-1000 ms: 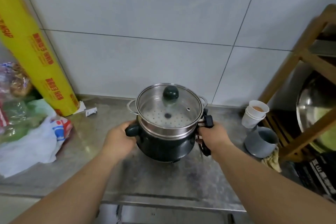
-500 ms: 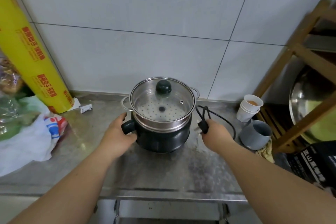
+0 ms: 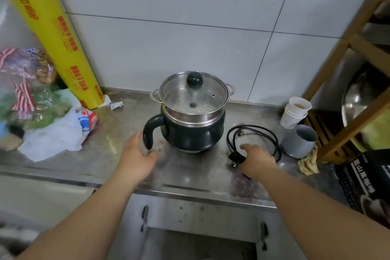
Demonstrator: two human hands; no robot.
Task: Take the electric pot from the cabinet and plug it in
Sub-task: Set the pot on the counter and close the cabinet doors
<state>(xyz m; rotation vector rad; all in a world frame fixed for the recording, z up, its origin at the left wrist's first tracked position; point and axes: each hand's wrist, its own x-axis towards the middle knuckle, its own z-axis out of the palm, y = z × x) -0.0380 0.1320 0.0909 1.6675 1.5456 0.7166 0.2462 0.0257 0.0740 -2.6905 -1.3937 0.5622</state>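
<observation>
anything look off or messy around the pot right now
Nothing spilled or broken. The electric pot stands upright, lid on. Its power cord lies loosely coiled on the counter, unplugged, under the right hand.

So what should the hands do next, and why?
Probably the right hand should lift the plug up toward the wall. The electric pot already stands on the counter, its cord lies coiled beside it, and the plug is in no socket yet.
</observation>
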